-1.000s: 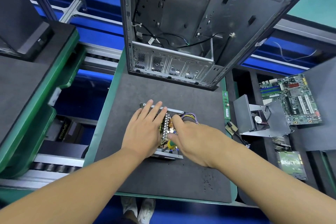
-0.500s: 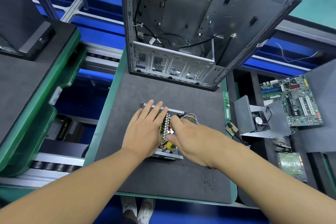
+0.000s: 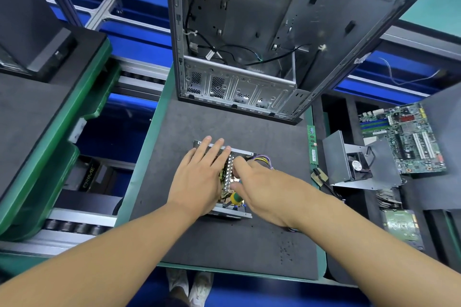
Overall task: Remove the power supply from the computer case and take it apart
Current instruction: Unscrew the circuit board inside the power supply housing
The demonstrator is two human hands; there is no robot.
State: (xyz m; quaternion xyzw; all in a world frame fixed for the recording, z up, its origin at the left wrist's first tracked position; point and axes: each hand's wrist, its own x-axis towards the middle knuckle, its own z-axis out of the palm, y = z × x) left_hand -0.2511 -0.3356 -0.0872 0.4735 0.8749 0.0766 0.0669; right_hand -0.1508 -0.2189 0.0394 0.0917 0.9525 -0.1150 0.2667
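Fingers [image 3: 212, 152] of the left hand [image 3: 199, 177] lie straight and close together, flat on the perforated top of the power supply [image 3: 232, 212]. The power supply sits on the dark mat [image 3: 224, 122], just in front of the open computer case [image 3: 249, 32]. The right hand [image 3: 264, 192] reaches over the unit's exposed parts with thumb and forefinger bent down, though I cannot tell whether they pinch anything; farther right lie a fan bracket [image 3: 349, 164] and a motherboard [image 3: 409, 137].
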